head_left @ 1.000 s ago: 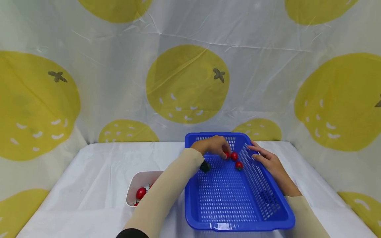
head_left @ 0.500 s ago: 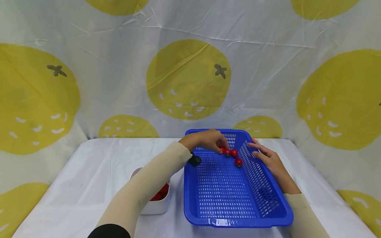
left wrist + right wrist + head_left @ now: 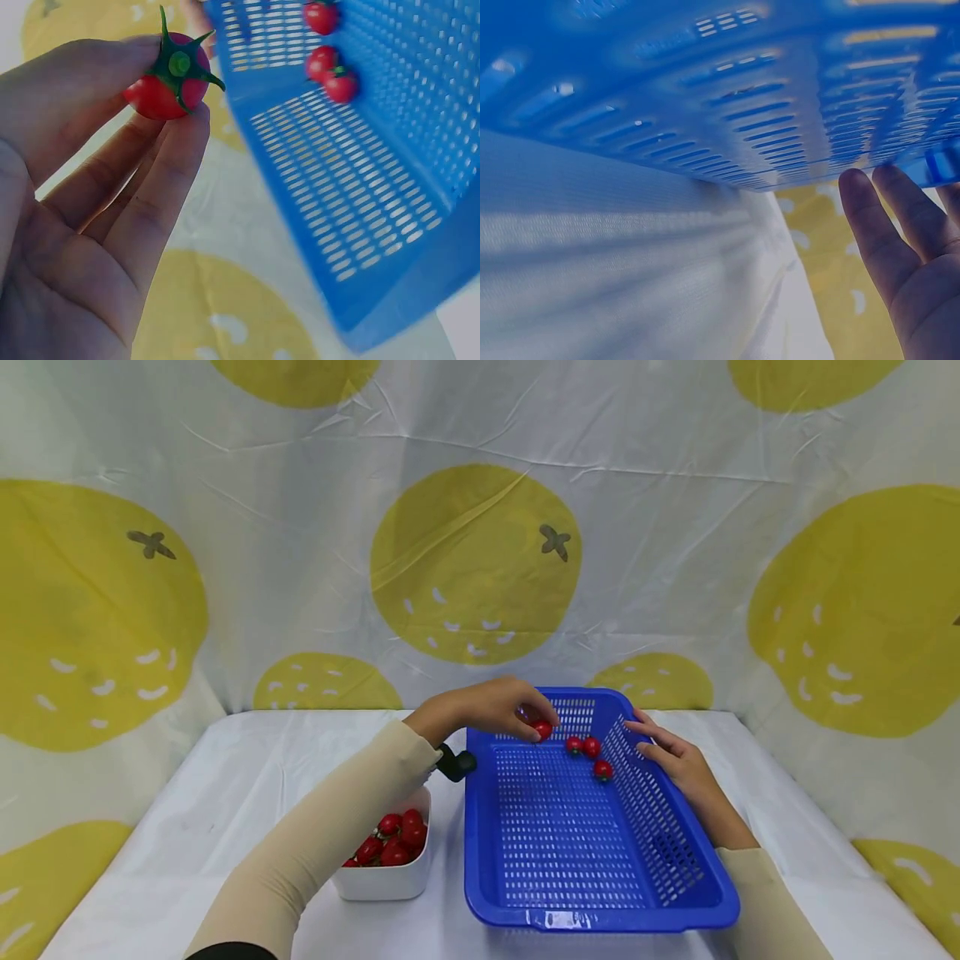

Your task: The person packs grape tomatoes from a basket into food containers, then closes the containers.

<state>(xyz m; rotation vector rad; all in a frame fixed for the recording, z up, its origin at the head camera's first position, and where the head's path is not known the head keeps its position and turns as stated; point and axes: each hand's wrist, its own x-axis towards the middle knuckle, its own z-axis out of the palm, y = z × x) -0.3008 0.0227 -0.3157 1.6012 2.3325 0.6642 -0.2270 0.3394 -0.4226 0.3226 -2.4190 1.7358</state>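
My left hand (image 3: pixel 495 706) pinches a cherry tomato (image 3: pixel 542 730) over the far left corner of the blue plastic basket (image 3: pixel 600 920). Up close in the left wrist view, thumb and fingertips hold that red fruit, its green star-shaped calyx (image 3: pixel 178 66) facing the camera. Toward the far right of the basket floor lie three more cherry tomatoes (image 3: pixel 592 747). My right hand (image 3: pixel 686 777) rests along the basket's right rim, fingers extended. From the right wrist view, its fingertips (image 3: pixel 855 180) are against the slotted outer wall.
Left of the basket stands a white container (image 3: pixel 386 885) with several cherry tomatoes (image 3: pixel 396 853), partly hidden by the left sleeve (image 3: pixel 322 827). A white cloth (image 3: pixel 187 843) covers the table. Behind it hangs a curtain (image 3: pixel 300 552) with yellow fruit prints.
My left hand has lifted a cherry tomato and moved left with it, from the fruit on the basket floor to above the far left corner. The right hand stays at the rim.
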